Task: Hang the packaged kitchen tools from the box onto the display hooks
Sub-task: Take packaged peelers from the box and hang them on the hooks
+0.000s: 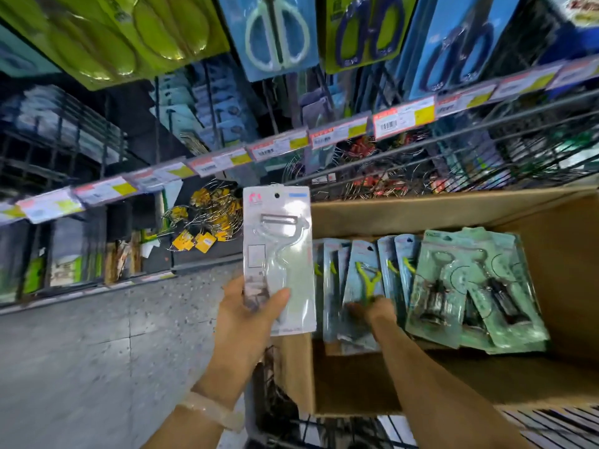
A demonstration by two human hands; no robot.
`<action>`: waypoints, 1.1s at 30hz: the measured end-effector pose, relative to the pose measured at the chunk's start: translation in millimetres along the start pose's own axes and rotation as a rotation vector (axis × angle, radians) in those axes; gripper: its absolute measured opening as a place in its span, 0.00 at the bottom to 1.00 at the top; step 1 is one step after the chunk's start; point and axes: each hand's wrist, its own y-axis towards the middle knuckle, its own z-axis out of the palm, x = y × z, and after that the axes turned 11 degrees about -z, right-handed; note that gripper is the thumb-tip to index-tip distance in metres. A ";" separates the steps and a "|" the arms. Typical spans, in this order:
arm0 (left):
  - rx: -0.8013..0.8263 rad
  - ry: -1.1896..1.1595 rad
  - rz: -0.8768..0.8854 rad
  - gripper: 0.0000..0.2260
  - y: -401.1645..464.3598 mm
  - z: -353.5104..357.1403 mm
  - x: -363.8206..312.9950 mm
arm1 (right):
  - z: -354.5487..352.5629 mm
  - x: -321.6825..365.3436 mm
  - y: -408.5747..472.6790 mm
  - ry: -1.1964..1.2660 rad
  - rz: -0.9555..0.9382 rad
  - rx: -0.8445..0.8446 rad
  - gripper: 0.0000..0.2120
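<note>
A shop aisle seen from above: grey speckled floor [97, 351] fills the lower left, and display racks run across the upper half behind a slanting strip of price labels [278, 145]. Packaged scissors [277, 34] hang at the top centre.

At lower centre the left hand [246, 315] holds a white-carded peeler pack [278, 254] upright by its lower end — thumb across the front, fingers behind. A pale bracelet [210, 413] circles that wrist.

Just to its right, the right hand [372, 311] reaches down into an open cardboard box [551, 254] filling the lower right. Its fingers curl over a light-blue pack with a yellow-green peeler [364, 273], one of a row standing on edge; the grip itself is blurred.

Further right in the box lie teal packs of dark metal tools [470, 286]. Loose wire hooks with yellow tags [204, 222] sit heaped at centre left, under the labels.
</note>
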 end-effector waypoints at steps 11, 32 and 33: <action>0.024 -0.022 0.017 0.14 -15.3 -9.9 -6.3 | -11.2 7.4 -40.3 0.206 -0.124 -0.012 0.13; 0.112 -0.331 0.210 0.13 -82.3 -99.5 -25.6 | -50.8 99.7 -269.7 0.558 -0.873 -0.317 0.25; 0.110 -0.350 0.234 0.14 -86.7 -114.5 -25.7 | -41.5 109.3 -282.0 0.560 -0.901 -0.306 0.25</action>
